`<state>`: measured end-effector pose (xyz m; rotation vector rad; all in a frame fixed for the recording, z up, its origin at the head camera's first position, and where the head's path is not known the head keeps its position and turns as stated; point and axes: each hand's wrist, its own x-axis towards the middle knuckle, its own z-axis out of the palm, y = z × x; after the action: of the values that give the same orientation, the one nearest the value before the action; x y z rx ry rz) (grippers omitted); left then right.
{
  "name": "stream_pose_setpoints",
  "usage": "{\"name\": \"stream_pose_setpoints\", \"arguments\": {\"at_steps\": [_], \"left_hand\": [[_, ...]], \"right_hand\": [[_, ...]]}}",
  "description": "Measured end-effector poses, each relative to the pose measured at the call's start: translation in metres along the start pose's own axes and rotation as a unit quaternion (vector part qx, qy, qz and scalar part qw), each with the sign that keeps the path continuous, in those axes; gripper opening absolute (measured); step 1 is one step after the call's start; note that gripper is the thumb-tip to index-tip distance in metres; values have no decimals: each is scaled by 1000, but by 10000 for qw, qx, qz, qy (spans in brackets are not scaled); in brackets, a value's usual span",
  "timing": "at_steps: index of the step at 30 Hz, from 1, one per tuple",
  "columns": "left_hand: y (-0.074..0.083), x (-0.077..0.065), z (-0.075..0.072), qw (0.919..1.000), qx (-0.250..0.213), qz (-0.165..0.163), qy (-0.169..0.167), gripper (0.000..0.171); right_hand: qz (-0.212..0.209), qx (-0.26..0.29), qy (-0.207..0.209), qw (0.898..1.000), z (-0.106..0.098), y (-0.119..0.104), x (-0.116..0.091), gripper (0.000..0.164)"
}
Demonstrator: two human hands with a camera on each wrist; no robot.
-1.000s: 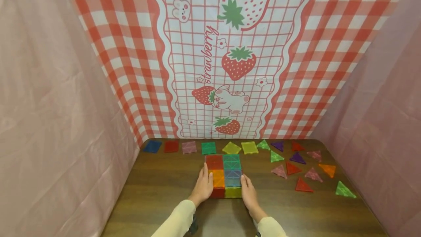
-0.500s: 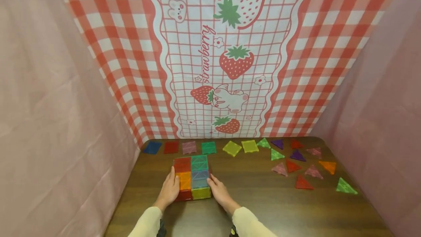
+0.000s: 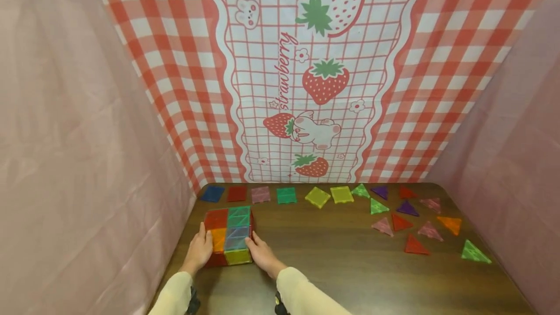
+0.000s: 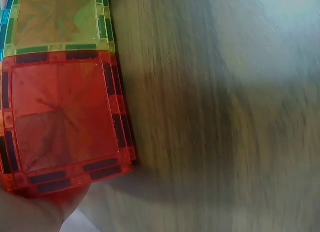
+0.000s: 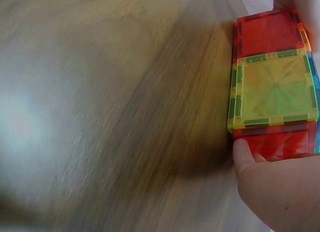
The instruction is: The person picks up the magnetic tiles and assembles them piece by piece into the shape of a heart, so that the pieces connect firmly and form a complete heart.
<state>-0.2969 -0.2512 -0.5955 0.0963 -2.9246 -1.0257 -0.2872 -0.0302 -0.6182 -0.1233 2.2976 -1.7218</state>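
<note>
Head view: the tile box (image 3: 234,237) is standing on or just over the surface (image 3: 332,266); contact is not showing clearly. The left hand (image 3: 198,249) is gripping its left side and the right hand (image 3: 264,256) its right side, thumbs lapping the top edges. A green square tile (image 3: 286,195) is lying behind and to the right of the box, an orange triangle (image 3: 450,224) well to its right. In my judgement the box is handling as light, with stiff, smooth, slightly slippery panels and seams liable to part; holding is calling for even pressure, low on opposite sides.

Left wrist view: a red panel (image 4: 60,112) is facing the camera; the box is running out of frame and hiding the left hand's fingers.

Right wrist view: a yellow panel (image 5: 275,89) is showing; the right hand is laying a finger against the box's side, its others largely unseen. Interior and base are not showing.
</note>
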Motion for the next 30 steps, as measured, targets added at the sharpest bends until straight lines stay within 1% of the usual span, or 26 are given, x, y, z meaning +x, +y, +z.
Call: {"name": "stream_pose_setpoints", "arguments": {"at_steps": [5, 9, 13, 15, 17, 18, 20, 22, 24, 26, 27, 29, 30], "left_hand": [[-8, 2, -8, 9999, 58, -147, -6, 60], [-13, 3, -14, 9998, 152, -116, 26, 59], [-15, 2, -18, 9999, 151, -51, 64, 58], [-16, 1, -17, 9999, 96, -95, 73, 58], [-18, -1, -16, 9998, 69, -165, 73, 58], [-19, -2, -15, 9997, 40, -213, 69, 59], [-22, -4, -13, 9996, 4, -273, 82, 59], [-24, -6, -13, 9995, 13, -322, 67, 60], [-27, -8, -15, 9993, 29, -353, 83, 60], [-29, -9, -18, 9989, 42, -445, 116, 61], [-30, -10, -20, 9987, 24, -490, 159, 60], [-33, -10, -22, 9981, -57, -555, 249, 60], [-34, -10, -23, 9978, -123, -590, 290, 60]], "right_hand": [[29, -62, -24, 10000, 11, -8, 5, 69], [69, -174, -109, 9998, 18, -13, 8, 69], [39, -265, -267, 9993, 20, -14, 10, 69], [-27, -533, -410, 9977, 15, -13, 9, 66], [-176, -988, -525, 9936, 3, -9, 7, 62], [-271, -1287, -579, 9896, -6, -7, 6, 60], [-524, -1923, -625, 9779, -33, -1, 4, 56], [-741, -2450, -500, 9654, -69, 8, 4, 55], [-805, -2913, -242, 9529, -110, 17, 4, 55], [-680, -3379, 134, 9386, -154, 29, 2, 51], [-553, -3627, 344, 9296, -177, 36, 1, 49], [-171, -4111, 723, 9085, -220, 49, -5, 43], [40, -4353, 874, 8960, -241, 55, -9, 41]]}}
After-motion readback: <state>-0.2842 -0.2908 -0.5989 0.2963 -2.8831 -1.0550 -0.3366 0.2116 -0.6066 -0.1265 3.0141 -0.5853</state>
